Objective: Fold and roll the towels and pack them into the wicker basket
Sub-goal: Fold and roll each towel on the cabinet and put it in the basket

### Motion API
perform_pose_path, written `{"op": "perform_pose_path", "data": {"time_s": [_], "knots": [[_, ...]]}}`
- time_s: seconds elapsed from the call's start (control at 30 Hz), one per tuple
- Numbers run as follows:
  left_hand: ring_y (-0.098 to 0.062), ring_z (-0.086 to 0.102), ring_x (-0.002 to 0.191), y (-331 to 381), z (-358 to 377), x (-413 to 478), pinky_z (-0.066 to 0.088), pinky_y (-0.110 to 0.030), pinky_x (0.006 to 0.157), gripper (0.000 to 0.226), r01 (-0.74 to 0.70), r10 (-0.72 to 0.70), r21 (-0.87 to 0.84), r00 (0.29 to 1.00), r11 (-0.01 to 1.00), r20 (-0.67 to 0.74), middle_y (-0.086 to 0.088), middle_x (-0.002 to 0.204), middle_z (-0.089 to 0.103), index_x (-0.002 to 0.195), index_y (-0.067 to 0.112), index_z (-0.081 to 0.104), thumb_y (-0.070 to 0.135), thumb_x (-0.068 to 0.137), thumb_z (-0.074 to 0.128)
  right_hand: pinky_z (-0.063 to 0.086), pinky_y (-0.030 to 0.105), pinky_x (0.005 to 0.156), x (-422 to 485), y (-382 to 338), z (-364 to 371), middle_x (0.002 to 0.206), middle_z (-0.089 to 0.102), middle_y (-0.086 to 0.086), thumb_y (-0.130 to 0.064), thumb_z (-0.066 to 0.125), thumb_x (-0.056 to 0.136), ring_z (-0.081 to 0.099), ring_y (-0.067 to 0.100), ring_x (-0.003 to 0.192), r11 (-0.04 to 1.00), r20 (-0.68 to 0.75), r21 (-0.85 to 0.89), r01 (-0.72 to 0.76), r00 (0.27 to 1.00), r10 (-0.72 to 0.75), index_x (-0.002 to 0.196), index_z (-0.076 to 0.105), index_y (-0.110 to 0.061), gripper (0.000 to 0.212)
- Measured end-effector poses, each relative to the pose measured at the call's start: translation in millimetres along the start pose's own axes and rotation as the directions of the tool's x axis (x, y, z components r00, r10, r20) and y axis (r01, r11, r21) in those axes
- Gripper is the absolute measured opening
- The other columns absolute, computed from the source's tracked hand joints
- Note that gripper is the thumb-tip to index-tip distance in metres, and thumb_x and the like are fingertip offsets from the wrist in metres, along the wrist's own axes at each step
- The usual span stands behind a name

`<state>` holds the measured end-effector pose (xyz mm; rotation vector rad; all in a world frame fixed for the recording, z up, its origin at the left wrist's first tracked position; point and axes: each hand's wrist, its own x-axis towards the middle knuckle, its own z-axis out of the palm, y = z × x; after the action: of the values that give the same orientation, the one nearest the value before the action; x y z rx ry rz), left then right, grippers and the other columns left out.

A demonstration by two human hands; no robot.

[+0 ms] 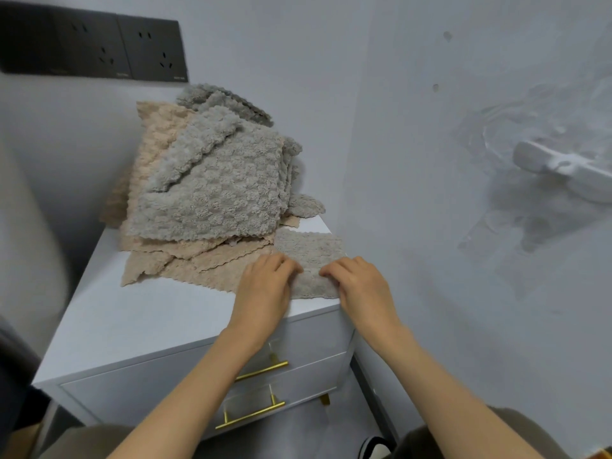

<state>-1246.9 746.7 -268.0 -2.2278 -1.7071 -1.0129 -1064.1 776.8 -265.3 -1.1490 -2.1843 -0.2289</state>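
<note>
A narrow folded grey towel [309, 250] lies at the right front corner of the white cabinet top [139, 323]. My left hand [265, 289] and my right hand [359, 286] sit side by side on its near end, fingers curled over the fabric. Behind it a heap of grey towels [212, 187] lies on several beige towels [198, 266], leaning against the wall. No wicker basket is in view.
The cabinet has two drawers with gold bar handles [261, 371]. A light wall [430, 160] stands close on the right, and dark wall sockets [96, 48] are at the upper left. A white fixture [563, 170] juts from the right wall. My knees show at the bottom.
</note>
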Motion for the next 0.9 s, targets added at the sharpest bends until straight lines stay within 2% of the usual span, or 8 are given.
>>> {"op": "perform_pose_path", "data": {"time_s": [0.13, 0.23, 0.3, 0.47, 0.53, 0.63, 0.73, 0.9], "knots": [[-0.029, 0.065, 0.084, 1, 0, -4, 0.053, -0.036, 0.066, 0.023, -0.019, 0.020, -0.020, 0.998, 1.000, 0.054, -0.005, 0.094, 0.069, 0.097, 0.009, 0.070, -0.002, 0.077, 0.065, 0.054, 0.031, 0.073, -4, -3, -5, 0.098, 0.072, -0.007, -0.024, 0.044, 0.079, 0.063, 0.020, 0.088, 1.000, 0.106, 0.007, 0.020, 0.994, -0.020, 0.101, 0.073, -0.019, 0.037], [-0.022, 0.061, 0.104, 0, -6, -6, 0.049, -0.034, 0.085, 0.034, 0.011, -0.007, -0.031, 0.991, 0.999, 0.133, 0.002, 0.116, 0.066, 0.120, 0.015, 0.064, 0.017, 0.086, 0.057, 0.053, 0.030, 0.085, -7, 0, -9, 0.113, 0.069, -0.005, -0.024, 0.049, 0.077, 0.063, 0.018, 0.102, 0.999, 0.179, 0.018, 0.039, 0.983, -0.042, 0.115, 0.069, -0.018, 0.043], [-0.016, 0.053, 0.119, -6, -9, -6, 0.042, -0.031, 0.099, 0.045, 0.026, -0.017, -0.039, 0.977, 0.999, 0.214, 0.010, 0.132, 0.057, 0.133, 0.023, 0.055, 0.027, 0.088, 0.055, 0.052, 0.029, 0.085, -9, 6, -10, 0.117, 0.068, -0.006, -0.014, 0.059, 0.077, 0.062, 0.018, 0.105, 0.999, 0.193, 0.035, 0.014, 0.981, -0.020, 0.119, 0.067, -0.020, 0.044], [-0.013, 0.049, 0.125, -17, -14, -3, 0.040, -0.033, 0.105, 0.045, 0.067, -0.027, -0.121, 0.952, 0.990, 0.306, 0.011, 0.139, 0.052, 0.138, 0.026, 0.049, 0.027, 0.094, 0.055, 0.047, 0.029, 0.086, -9, 8, -13, 0.124, 0.062, -0.003, -0.005, 0.054, 0.087, 0.052, 0.018, 0.118, 0.991, 0.259, 0.085, -0.104, 0.963, 0.079, 0.129, 0.057, -0.020, 0.045], [-0.012, 0.057, 0.112, -17, -15, -2, 0.046, -0.030, 0.097, 0.041, 0.092, -0.038, -0.178, 0.957, 0.980, 0.286, 0.007, 0.127, 0.062, 0.136, 0.026, 0.052, 0.025, 0.094, 0.054, 0.047, 0.033, 0.087, -8, 9, -13, 0.124, 0.060, -0.001, -0.011, 0.048, 0.094, 0.049, 0.017, 0.118, 0.985, 0.305, 0.080, -0.151, 0.945, 0.120, 0.131, 0.053, -0.020, 0.038], [-0.010, 0.059, 0.074, -17, -20, 1, 0.048, -0.028, 0.072, 0.027, 0.167, -0.082, -0.290, 0.955, 0.942, 0.286, 0.000, 0.081, 0.069, 0.118, 0.025, 0.066, 0.020, 0.094, 0.055, 0.045, 0.033, 0.082, -5, 12, -14, 0.110, 0.061, 0.000, -0.018, 0.046, 0.097, 0.052, 0.017, 0.104, 0.950, 0.349, 0.190, -0.249, 0.921, 0.172, 0.121, 0.054, -0.022, 0.025], [-0.018, 0.059, 0.074, -20, -22, 3, 0.048, -0.039, 0.074, 0.016, 0.259, -0.164, -0.306, 0.939, 0.916, 0.304, -0.004, 0.078, 0.068, 0.101, 0.017, 0.068, 0.024, 0.094, 0.056, 0.040, 0.030, 0.076, -1, 16, -16, 0.094, 0.062, 0.002, -0.021, 0.049, 0.096, 0.050, 0.020, 0.093, 0.886, 0.377, 0.309, -0.346, 0.900, 0.220, 0.109, 0.060, -0.019, 0.016], [-0.012, 0.037, 0.055, -19, -25, 5, 0.025, -0.028, 0.053, 0.034, 0.398, -0.275, -0.311, 0.887, 0.863, 0.372, 0.003, 0.059, 0.040, 0.070, 0.013, 0.046, 0.035, 0.096, 0.052, 0.034, 0.026, 0.068, 1, 21, -16, 0.082, 0.055, 0.002, -0.037, 0.055, 0.092, 0.043, 0.017, 0.084, 0.727, 0.452, 0.390, -0.565, 0.805, 0.384, 0.097, 0.058, -0.029, 0.010]]}}
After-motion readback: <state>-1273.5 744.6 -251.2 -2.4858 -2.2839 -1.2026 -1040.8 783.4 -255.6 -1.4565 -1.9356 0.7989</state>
